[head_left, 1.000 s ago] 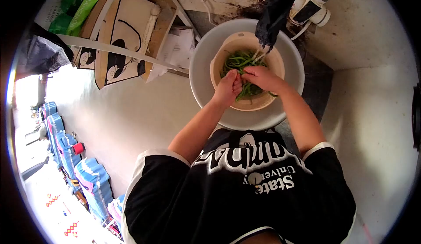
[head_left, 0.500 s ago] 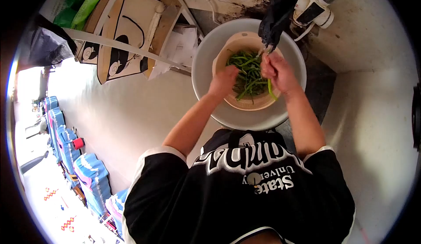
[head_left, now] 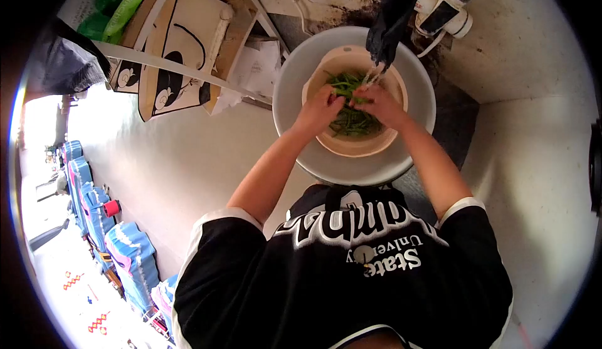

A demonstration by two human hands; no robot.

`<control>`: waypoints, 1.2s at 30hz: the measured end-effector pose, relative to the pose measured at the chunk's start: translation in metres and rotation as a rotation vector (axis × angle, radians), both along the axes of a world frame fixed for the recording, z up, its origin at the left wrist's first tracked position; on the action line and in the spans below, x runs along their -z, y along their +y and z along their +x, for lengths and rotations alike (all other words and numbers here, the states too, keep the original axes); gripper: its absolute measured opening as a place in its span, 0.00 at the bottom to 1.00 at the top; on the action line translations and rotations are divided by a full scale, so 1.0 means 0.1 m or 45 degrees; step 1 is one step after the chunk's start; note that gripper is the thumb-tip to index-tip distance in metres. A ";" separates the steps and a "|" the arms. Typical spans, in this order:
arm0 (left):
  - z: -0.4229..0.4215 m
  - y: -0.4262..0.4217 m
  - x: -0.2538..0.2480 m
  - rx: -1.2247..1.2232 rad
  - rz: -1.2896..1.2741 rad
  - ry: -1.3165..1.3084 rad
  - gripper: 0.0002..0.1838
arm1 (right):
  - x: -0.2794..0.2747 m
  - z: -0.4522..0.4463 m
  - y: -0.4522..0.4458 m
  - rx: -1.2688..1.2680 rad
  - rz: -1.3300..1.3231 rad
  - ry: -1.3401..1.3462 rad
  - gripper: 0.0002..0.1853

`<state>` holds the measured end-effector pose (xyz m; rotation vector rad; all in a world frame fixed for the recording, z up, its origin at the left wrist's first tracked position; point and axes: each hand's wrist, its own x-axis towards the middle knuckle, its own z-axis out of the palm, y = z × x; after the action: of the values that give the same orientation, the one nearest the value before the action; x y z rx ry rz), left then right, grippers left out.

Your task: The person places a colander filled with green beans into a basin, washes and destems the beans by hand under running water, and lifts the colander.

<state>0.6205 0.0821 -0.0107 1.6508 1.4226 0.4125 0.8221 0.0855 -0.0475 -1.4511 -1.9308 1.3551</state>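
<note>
Slender green chili peppers (head_left: 352, 122) lie in a pinkish-beige basket (head_left: 351, 148), which stands inside a wide grey basin (head_left: 367, 171). My left hand (head_left: 320, 108) is at the left of the pile, fingers curled in on some peppers, the fingertips partly hidden. At the right, my right hand (head_left: 380, 106) reaches over the peppers with its fingers apart, right beside the falling water (head_left: 375, 73). That water comes from the lower end of a black plastic wrapping (head_left: 387, 35) hanging above the basin.
A white water-tap fitting (head_left: 445, 13) is on the wall at the upper right. To the left stands a metal-framed shelf (head_left: 182, 70) with a cartoon-printed board (head_left: 185, 42). Blue-covered chairs (head_left: 130, 255) line the far left. A pale wall (head_left: 533, 161) rises close on my right.
My right hand has moved left and down from the water stream to the peppers, its closed fingers loosening. The long pepper hanging by it no longer shows. My left hand has shifted slightly left.
</note>
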 end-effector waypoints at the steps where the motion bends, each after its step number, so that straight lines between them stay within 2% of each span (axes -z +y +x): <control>1: 0.05 0.03 -0.11 0.084 0.021 0.069 0.14 | -0.23 -0.02 0.05 0.099 -0.141 0.125 0.16; 2: 0.12 0.08 -0.20 0.170 0.046 0.139 0.15 | -0.34 -0.03 0.08 0.200 -0.278 0.251 0.17; 3: 0.18 0.13 -0.23 0.255 0.072 0.208 0.16 | -0.33 -0.03 0.11 0.173 -0.213 0.165 0.18; 5: 0.28 0.20 -0.16 0.228 0.287 0.247 0.16 | -0.25 -0.03 0.16 0.118 -0.085 -0.004 0.20; 6: 0.31 0.24 -0.14 0.215 0.394 0.267 0.17 | -0.19 -0.04 0.15 0.149 0.067 -0.066 0.19; 8: 0.32 0.30 -0.16 0.273 0.379 0.404 0.16 | -0.13 -0.06 0.14 0.207 0.369 -0.190 0.19; 9: 0.32 0.32 -0.17 0.303 0.370 0.472 0.16 | -0.14 -0.06 0.13 0.245 0.320 -0.161 0.18; 12: 0.27 0.29 -0.13 0.284 0.541 0.225 0.18 | -0.24 -0.04 0.06 0.314 0.119 -0.037 0.16; 15: 0.19 0.36 0.02 0.527 0.591 0.171 0.17 | -0.25 -0.02 0.01 0.325 -0.086 0.177 0.14; 18: 0.24 0.26 -0.04 0.000 -0.271 -0.547 0.16 | -0.19 -0.06 -0.02 0.399 -0.119 0.507 0.14; 20: 0.15 0.22 0.10 -0.066 -0.820 -1.297 0.15 | -0.28 -0.14 -0.02 0.449 -0.138 0.829 0.14; 21: 0.12 0.22 0.15 -0.099 -1.095 -1.670 0.14 | -0.26 -0.12 0.02 0.332 -0.162 0.762 0.15; 23: 0.09 0.17 0.16 -0.384 -0.877 -1.233 0.14 | -0.15 -0.03 0.12 0.101 -0.213 0.628 0.16; 24: 0.09 0.13 0.15 -0.516 -0.770 -1.009 0.14 | -0.10 -0.02 0.13 0.027 -0.157 0.293 0.16; 26: -0.15 0.17 0.23 -0.520 -0.591 -0.963 0.14 | -0.01 -0.03 0.13 -0.124 -0.038 -0.377 0.17; 27: -0.26 0.22 0.26 -0.520 -0.492 -0.942 0.14 | 0.00 -0.06 0.10 -0.218 -0.064 -0.472 0.16; 30: -0.43 0.23 0.28 -0.584 -0.576 -0.961 0.15 | 0.16 -0.27 -0.09 -0.466 -0.133 -0.776 0.15; 32: -0.44 0.20 0.20 -0.488 -0.587 -0.969 0.16 | 0.41 -0.43 -0.18 -0.546 -0.162 -1.009 0.15; 35: -0.44 0.12 0.18 -0.418 -0.531 -0.974 0.18 | 0.55 -0.52 -0.23 -0.597 0.006 -1.063 0.16; 36: -0.44 0.10 0.20 -0.404 -0.504 -0.973 0.18 | 0.56 -0.54 -0.26 -0.543 -0.051 -1.065 0.17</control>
<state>0.5762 0.0921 -0.0305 0.8047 1.0734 0.7840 0.7683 0.0596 -0.1038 -1.8953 -2.8737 1.0012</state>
